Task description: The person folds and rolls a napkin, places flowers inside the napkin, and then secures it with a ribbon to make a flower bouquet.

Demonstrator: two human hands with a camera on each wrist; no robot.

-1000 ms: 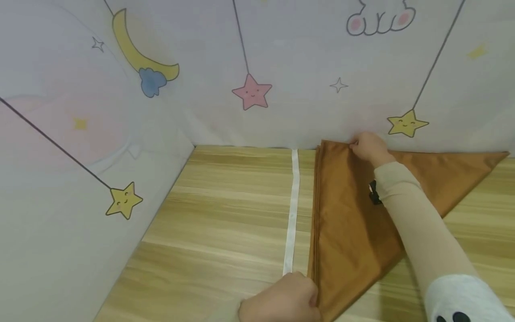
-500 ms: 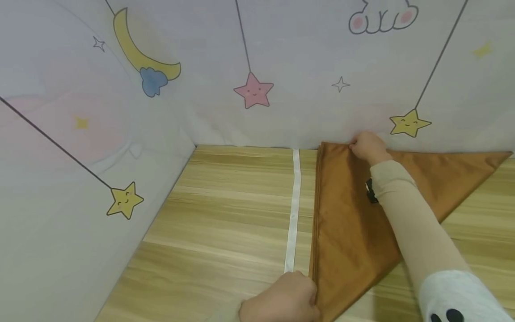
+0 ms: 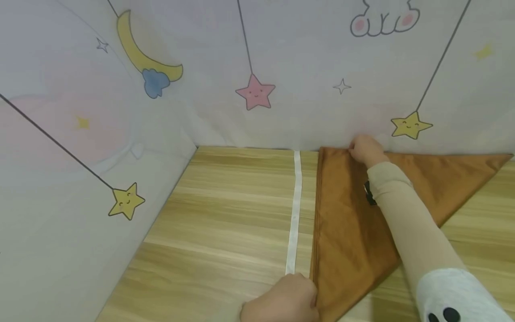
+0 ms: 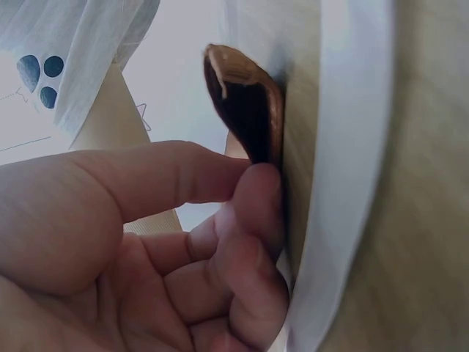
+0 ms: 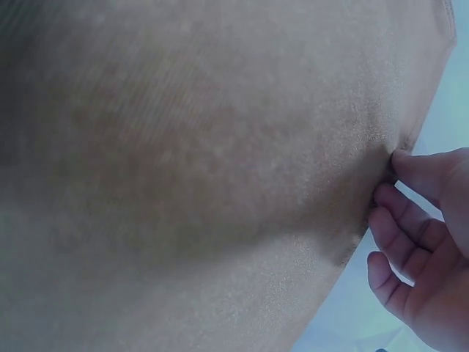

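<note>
A brown satiny cloth (image 3: 342, 232), folded in layers into a triangle, lies on the wood-patterned surface. My left hand (image 3: 281, 299) pinches its near corner at the bottom of the head view. In the left wrist view, thumb and fingers of that left hand (image 4: 183, 242) grip the layered cloth edge (image 4: 249, 95), which gapes a little above them. My right hand (image 3: 367, 150) pinches the far edge by the wall, right of the far left corner. The right wrist view shows the right hand's (image 5: 425, 235) thumb and forefinger on the edge of the cloth (image 5: 220, 183).
A white strip (image 3: 295, 210) runs along the wood-patterned surface (image 3: 225, 214) left of the cloth. A pale wall (image 3: 306, 53) printed with stars and a moon rises behind, and another stands at the left. A black wrist device (image 3: 369, 193) shows at the right cuff.
The far left corner of the cloth has come down slightly, and the layers along its left edge lie closer together. Both hands keep their hold in nearly the same places.
</note>
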